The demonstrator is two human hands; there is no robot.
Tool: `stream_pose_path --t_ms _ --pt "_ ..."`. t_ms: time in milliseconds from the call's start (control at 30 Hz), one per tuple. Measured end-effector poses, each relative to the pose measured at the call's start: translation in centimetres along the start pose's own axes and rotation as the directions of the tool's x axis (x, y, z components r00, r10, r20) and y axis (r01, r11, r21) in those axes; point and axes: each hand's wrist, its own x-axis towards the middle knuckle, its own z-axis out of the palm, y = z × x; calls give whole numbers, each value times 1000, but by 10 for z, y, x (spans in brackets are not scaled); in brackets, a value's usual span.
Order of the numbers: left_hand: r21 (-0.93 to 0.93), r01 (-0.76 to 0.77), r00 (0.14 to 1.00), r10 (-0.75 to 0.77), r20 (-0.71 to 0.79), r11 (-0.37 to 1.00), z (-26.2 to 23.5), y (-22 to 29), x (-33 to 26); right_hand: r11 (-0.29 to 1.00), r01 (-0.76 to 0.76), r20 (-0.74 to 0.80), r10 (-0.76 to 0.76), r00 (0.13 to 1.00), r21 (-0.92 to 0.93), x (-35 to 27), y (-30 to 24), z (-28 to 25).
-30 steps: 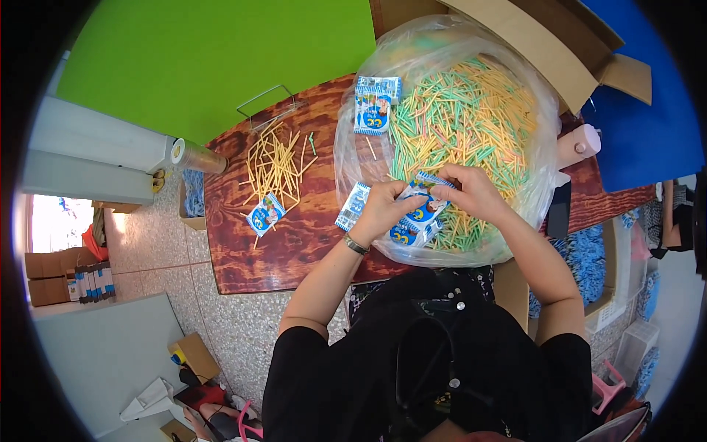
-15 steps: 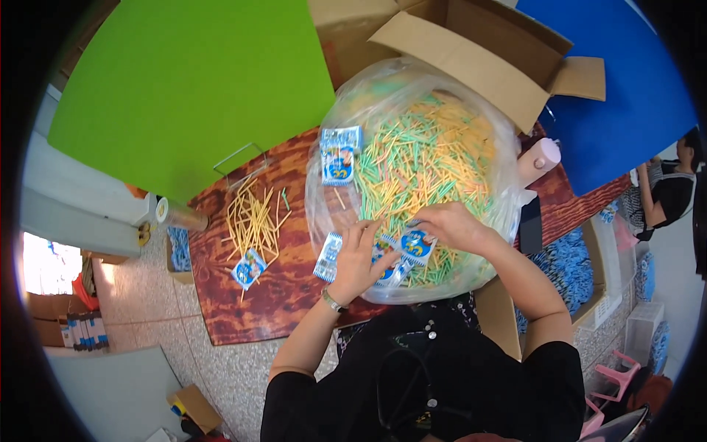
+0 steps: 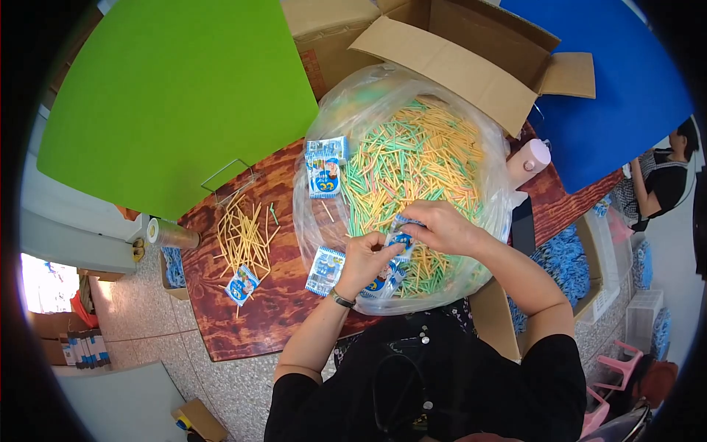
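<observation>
Packet (image 3: 399, 240), sm., shiny, blue & wht, L fingers (image 3: 387, 255) & R fingers (image 3: 423, 214) nearly closed, pinching it

Over the near part of a wide clear plastic bag (image 3: 303, 221), a small blue-and-white packet (image 3: 398, 247) is pinched between the left hand (image 3: 366, 264) and the right hand (image 3: 444, 230), which grips its upper edge; I can't tell whether it's sealed. Thin sticks (image 3: 423, 166), mostly green and yellow with some pinkish, lie heaped loosely in the bag. Matching wrappers (image 3: 388, 282) lie just below, partly covered by the left hand; 1 more packet (image 3: 324, 271) lies slanted to its left.
</observation>
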Motion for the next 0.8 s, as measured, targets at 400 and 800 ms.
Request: stream_pose_path --t_ms 400,800 --pt "95 -206 965 218 -146 974 -5 -14 18 968 -249 -235 250 940 32 70 143 -66" --pt "-54 -51 989 43 -144 997 -3 -12 4 838 -291 -361 122 924 -461 101 261 -62"
